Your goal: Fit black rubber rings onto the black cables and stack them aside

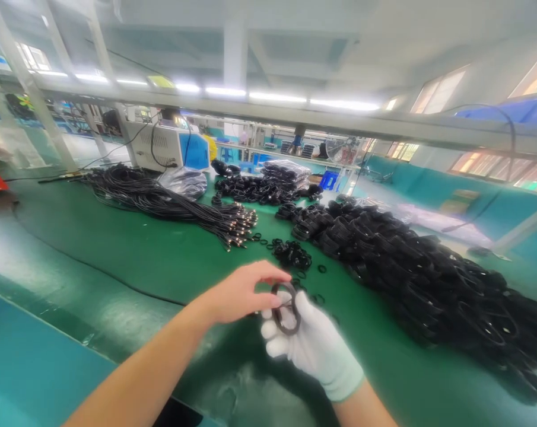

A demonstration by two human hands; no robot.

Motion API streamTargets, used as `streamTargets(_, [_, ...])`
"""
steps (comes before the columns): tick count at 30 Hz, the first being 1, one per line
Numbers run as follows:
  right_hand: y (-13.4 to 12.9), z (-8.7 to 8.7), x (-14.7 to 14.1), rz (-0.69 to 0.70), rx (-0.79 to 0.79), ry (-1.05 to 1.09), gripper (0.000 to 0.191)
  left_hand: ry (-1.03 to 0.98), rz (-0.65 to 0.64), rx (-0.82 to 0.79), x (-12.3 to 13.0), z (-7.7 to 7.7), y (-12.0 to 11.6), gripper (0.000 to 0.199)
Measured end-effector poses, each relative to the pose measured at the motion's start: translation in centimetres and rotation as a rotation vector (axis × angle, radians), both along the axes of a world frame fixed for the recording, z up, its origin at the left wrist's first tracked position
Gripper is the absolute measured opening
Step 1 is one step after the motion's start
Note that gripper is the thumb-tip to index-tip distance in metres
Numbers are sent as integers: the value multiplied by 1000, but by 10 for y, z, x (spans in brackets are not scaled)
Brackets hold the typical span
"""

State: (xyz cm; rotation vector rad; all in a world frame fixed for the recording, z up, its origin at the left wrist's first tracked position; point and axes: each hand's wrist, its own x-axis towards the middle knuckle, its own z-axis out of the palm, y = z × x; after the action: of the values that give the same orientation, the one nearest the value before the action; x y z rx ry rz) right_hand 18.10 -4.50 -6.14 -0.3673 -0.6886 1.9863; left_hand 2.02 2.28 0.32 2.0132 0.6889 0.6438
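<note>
Together, one bare left hand (pixel 238 292) and one gloved right hand (pixel 318 341) hold one black coil (pixel 297 320).

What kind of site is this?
Probably a cable assembly workshop: a bundle of black cables with bared-looking metallic ends, a large heap of coiled black cables on a green-topped workbench, and rows of tube lights overhead.

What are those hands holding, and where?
A round black ring: the bare left hand at its upper left, the white-gloved right hand at its right side.
</note>
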Motion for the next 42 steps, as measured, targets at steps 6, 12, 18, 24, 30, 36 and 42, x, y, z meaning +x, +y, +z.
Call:
streamTargets(6, [4, 6, -5, -16, 26, -206, 54, -31, -58, -216, -5, -10, 10, 28])
streamTargets(12, [6, 7, -2, -227, 122, -498, 51, -35, 351, -106, 3, -12, -11, 22])
streamTargets(18, [5, 14, -4, -117, 158, -480, 43, -172, 216, -507, 2, -28, -30, 9])
streamTargets(24, [0, 16, -7, -65, 122, -394, 41, -262, 148, -549, 3, -34, -32, 13])
streamTargets(30, [-1, 11, -7, -37, 121, -396, 41, -42, 147, -451, -2, -23, -29, 15])
streamTargets(36, [-2, 14, -11, -85, 48, -506, 49, 140, 413, 253, -5, -24, -32, 29])
streamTargets(42, [-6, 15, -13, -53, 75, -435, 53, 14, 442, 279, 2, -43, -30, 29])
